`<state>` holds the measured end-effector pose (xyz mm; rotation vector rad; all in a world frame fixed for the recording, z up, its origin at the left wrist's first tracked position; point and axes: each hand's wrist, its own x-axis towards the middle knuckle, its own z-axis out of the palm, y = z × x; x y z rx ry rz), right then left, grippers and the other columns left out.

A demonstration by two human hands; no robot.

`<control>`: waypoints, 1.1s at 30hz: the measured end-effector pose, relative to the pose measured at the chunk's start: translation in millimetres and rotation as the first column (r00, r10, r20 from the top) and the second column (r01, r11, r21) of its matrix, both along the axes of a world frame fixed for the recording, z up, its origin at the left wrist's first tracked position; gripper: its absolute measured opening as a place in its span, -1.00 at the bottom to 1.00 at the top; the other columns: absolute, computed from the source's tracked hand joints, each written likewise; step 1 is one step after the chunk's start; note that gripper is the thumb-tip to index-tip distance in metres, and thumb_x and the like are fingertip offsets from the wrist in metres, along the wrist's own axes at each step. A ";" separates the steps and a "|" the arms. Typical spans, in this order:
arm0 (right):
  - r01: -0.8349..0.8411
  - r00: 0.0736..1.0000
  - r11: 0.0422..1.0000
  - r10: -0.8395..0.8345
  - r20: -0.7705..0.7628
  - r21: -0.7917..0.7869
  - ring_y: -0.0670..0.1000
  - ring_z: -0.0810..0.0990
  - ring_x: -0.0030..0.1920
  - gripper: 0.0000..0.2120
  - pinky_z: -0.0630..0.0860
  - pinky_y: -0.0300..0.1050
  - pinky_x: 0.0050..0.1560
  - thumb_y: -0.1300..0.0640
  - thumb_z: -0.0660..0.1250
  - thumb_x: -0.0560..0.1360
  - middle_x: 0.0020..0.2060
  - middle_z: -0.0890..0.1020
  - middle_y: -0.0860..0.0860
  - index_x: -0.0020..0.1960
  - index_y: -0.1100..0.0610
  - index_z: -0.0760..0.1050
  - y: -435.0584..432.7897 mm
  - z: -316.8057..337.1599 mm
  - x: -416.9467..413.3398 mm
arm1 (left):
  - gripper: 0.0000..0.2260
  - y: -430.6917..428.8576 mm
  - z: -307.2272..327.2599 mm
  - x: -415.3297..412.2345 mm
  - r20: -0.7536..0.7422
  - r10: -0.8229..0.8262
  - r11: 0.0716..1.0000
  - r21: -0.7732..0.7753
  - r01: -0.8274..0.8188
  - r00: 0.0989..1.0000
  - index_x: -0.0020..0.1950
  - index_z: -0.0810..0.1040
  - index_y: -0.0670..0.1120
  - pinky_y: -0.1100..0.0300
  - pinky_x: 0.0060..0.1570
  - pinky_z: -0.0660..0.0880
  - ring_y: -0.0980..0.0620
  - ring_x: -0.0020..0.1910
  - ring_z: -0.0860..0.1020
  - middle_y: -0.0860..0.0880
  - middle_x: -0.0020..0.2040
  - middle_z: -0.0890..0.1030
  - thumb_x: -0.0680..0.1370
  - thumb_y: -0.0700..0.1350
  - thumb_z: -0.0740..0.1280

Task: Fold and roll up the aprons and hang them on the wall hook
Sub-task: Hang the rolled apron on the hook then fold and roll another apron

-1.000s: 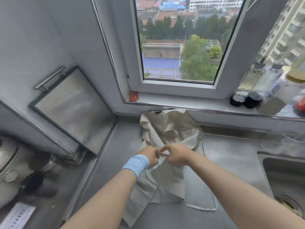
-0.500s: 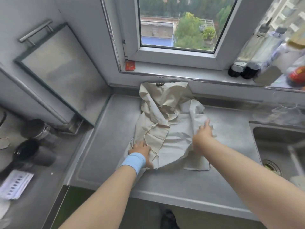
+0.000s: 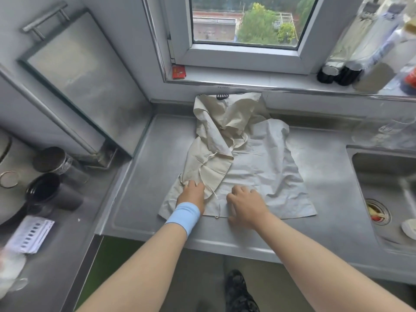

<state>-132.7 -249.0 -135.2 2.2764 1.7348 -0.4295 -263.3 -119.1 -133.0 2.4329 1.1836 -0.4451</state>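
A cream apron (image 3: pixel 258 163) lies spread and creased on the steel counter (image 3: pixel 144 176), its top bunched against the wall below the window sill. Its left side is folded over toward the middle, with thin ties trailing down. My left hand (image 3: pixel 192 195), with a blue wristband, presses flat on the apron's lower left part. My right hand (image 3: pixel 245 204) rests on the lower middle of the cloth, fingers loosely curled and spread. No wall hook is in view.
A sink (image 3: pixel 387 194) with a drain strainer lies at the right. Dark bottles (image 3: pixel 337 73) stand on the window sill. A small red packet (image 3: pixel 179 72) sits at the sill's left end. Dark cups (image 3: pixel 45 190) and a paper (image 3: pixel 28 235) sit at the left.
The apron's right half now lies spread flatter on the counter. My right hand came back from the cloth's right edge to its lower middle. My left hand stayed on the lower left.
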 end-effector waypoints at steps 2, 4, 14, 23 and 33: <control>-0.024 1.000 0.998 0.024 0.003 0.050 0.16 0.50 0.12 -0.76 0.38 0.02 0.07 0.05 0.26 0.50 0.17 0.50 0.08 0.13 0.08 0.55 -2.6 -7.1 -0.8 | -0.68 5.0 6.0 -3.2 0.144 0.127 0.991 -0.057 -0.120 0.981 0.20 0.50 -0.05 0.07 0.17 0.46 -0.15 0.20 0.50 -0.12 0.24 0.49 0.50 -0.29 0.19; -0.088 0.993 0.994 0.083 0.080 0.057 0.14 0.56 0.00 -0.85 0.37 0.00 0.01 0.21 0.30 0.47 0.04 0.56 0.06 -0.01 0.08 0.60 -2.7 -8.7 -1.5 | -0.71 12.5 18.3 -6.1 0.254 0.248 0.967 -0.131 -0.221 0.935 0.11 0.58 -0.07 0.17 0.10 0.47 -0.13 0.09 0.58 -0.12 0.10 0.63 0.48 -0.30 0.20; 0.056 0.994 0.823 0.005 0.105 -0.565 0.15 0.49 0.31 -0.51 0.39 0.09 0.27 0.01 0.37 0.49 0.31 0.50 0.03 0.37 0.12 0.42 -9.0 44.1 -5.6 | -0.79 54.5 91.8 -55.2 -0.038 0.343 0.932 -0.107 -0.345 0.938 0.04 0.67 -0.16 0.13 -0.02 0.58 -0.11 -0.08 0.65 -0.10 -0.04 0.68 0.51 -0.31 0.28; 0.213 0.954 0.932 -0.263 -0.143 -0.293 0.18 0.60 0.07 -0.74 0.56 -0.05 0.09 0.18 0.17 0.49 0.09 0.64 0.15 0.06 0.18 0.59 29.9 76.2 -7.4 | -0.71 57.3 103.5 -72.3 -0.449 0.061 0.997 -0.016 -0.076 0.892 0.30 0.51 -0.17 0.06 0.23 0.45 -0.14 0.25 0.53 -0.13 0.29 0.54 0.60 -0.15 0.22; 0.529 0.801 0.848 -0.488 -0.347 0.028 0.10 0.50 0.27 -0.68 0.46 -0.08 0.22 0.14 0.22 0.53 0.28 0.52 0.07 0.25 0.04 0.56 69.1 70.2 49.6 | -0.71 73.5 90.8 12.7 0.046 0.024 1.000 -0.014 -0.023 0.999 0.15 0.55 0.15 0.14 0.11 0.43 -0.05 0.18 0.53 0.03 0.22 0.56 0.55 -0.14 0.17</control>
